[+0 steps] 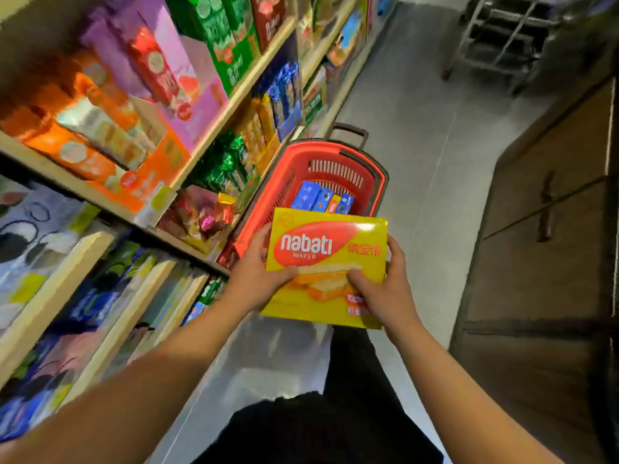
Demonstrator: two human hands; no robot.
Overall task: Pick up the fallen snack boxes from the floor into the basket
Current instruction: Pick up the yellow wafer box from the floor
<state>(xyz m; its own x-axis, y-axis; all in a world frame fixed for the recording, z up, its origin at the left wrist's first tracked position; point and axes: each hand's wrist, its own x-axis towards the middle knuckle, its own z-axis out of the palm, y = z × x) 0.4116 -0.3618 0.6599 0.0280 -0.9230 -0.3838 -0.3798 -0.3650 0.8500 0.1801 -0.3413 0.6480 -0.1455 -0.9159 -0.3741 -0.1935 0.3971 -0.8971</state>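
A large yellow Nabati wafer box is held flat in front of me, just above the near rim of the red basket. My left hand grips its left edge, thumb on the top face. My right hand grips its right edge, thumb across the picture of wafers. The basket stands on the floor beside the shelves and holds several blue snack boxes standing side by side. The near part of the basket is hidden behind the yellow box.
Shelves packed with coloured snack boxes and bags run along the left. A dark wooden cabinet lines the right side. A metal rack stands at the far end. Grey floor tiles lie between them. My dark trouser leg shows below.
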